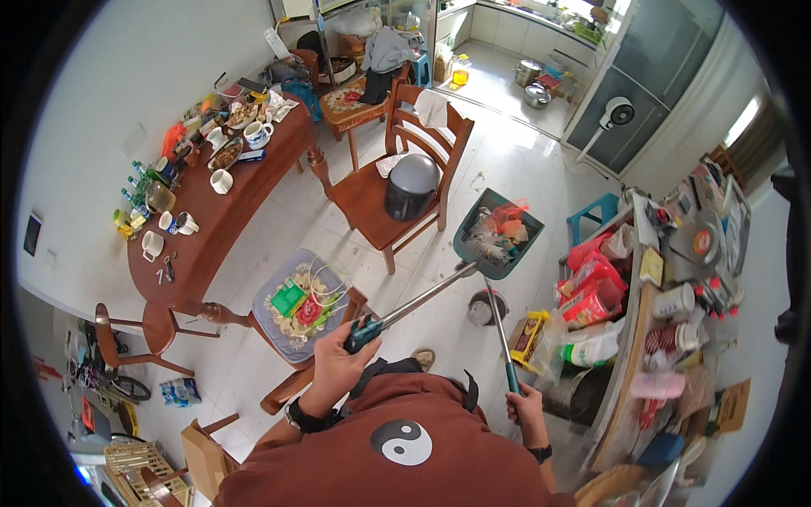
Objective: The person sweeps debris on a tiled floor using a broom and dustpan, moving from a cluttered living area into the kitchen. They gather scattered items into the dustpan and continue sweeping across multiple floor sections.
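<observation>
My left hand is closed round the dark green grip of a thick metal pole. That pole runs forward to the near corner of a dark green dustpan. Crumpled plastic and orange-red scraps lie in the pan. Lower on the right, my right hand grips a second, thinner pole with a green handle. Its far end meets the pan's near edge, and whatever head it has is hidden. Just below the pan, a small round bin stands on the floor.
Beyond the pan, a wooden chair bears a dark pot. Nearer left, another chair holds a grey plastic tray. A curved table crowded with cups lines the left wall. A cluttered shelf with red packets borders the right.
</observation>
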A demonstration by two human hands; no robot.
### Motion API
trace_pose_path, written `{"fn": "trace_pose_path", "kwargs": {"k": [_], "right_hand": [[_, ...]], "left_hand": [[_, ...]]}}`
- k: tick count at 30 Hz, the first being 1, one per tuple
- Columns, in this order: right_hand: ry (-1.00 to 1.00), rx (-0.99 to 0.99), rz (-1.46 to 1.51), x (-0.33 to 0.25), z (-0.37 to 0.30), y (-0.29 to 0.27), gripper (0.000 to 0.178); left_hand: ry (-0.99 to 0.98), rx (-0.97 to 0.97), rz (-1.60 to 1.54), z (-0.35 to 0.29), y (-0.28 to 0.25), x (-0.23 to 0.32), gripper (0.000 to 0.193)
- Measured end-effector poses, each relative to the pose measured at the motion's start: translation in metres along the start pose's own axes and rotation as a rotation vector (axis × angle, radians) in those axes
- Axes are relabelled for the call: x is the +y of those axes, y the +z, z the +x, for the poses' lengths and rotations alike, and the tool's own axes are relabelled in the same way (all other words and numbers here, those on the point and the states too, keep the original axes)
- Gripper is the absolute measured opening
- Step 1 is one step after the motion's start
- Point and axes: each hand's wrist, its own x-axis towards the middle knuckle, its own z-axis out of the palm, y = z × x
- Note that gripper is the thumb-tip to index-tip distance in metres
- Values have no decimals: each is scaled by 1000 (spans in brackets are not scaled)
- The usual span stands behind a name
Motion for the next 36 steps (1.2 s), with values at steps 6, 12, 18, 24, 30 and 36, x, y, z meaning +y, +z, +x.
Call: {"fn": "trace_pose_path", "kwargs": {"k": [6, 12, 18, 24, 30, 36], "right_hand": [[21, 81, 73, -83, 68, -35, 26], [53, 109, 150, -159, 178, -70, 33], [18, 115, 131, -273, 334, -97, 15], [126, 62, 73, -442, 471, -112, 28], [137, 6, -75, -583, 614, -138, 29], [123, -3, -250, -714, 761, -134, 34]], "left_hand": [[-14, -36, -68, 134, 69, 30, 22], [-163, -46, -178, 261, 154, 56, 21], [-164, -48, -51, 429, 259, 93, 17], [-194, -14, -91, 585, 338, 128, 15], [-247, 103, 6, 712, 394, 136, 18], [-111, 155, -29, 892, 476, 123, 14]]}}
